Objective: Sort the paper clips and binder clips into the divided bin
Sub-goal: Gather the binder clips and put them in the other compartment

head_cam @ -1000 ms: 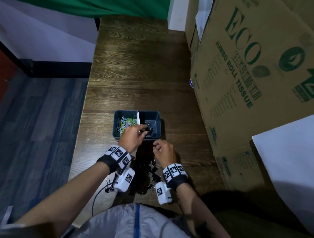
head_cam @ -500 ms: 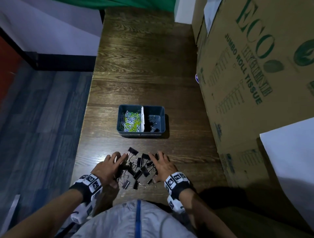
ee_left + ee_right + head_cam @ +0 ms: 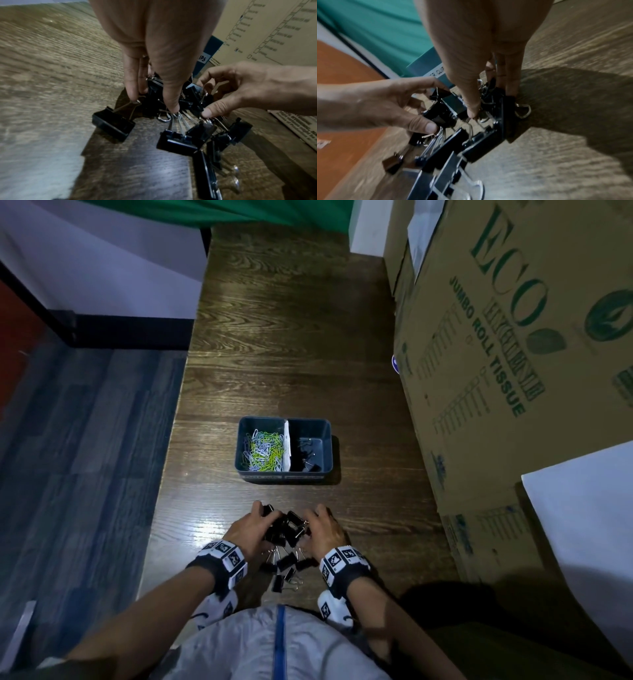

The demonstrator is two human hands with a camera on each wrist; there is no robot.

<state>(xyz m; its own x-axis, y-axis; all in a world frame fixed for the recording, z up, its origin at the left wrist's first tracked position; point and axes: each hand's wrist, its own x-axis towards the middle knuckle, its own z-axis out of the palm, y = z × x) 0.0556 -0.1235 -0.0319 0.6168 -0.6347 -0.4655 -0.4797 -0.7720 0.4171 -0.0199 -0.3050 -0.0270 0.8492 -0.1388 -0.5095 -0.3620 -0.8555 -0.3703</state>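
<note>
Left hand and right hand, lower centre of frame, curled around a cluster of black binder clips. More clips loose on the wooden table below. Divided bin mid-frame, coloured paper clips in its left compartment.

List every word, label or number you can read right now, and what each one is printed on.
"ECO": large cardboard box, green print.
"JUMBO ROLL TISSUE": same box, running down its side.
"IPS": end of a white label on the divided bin; the rest is hidden by the left hand.
Outlined word under "ECO", the box's fine print and checkbox lines, and the bin's other label: too blurred to read.
</note>
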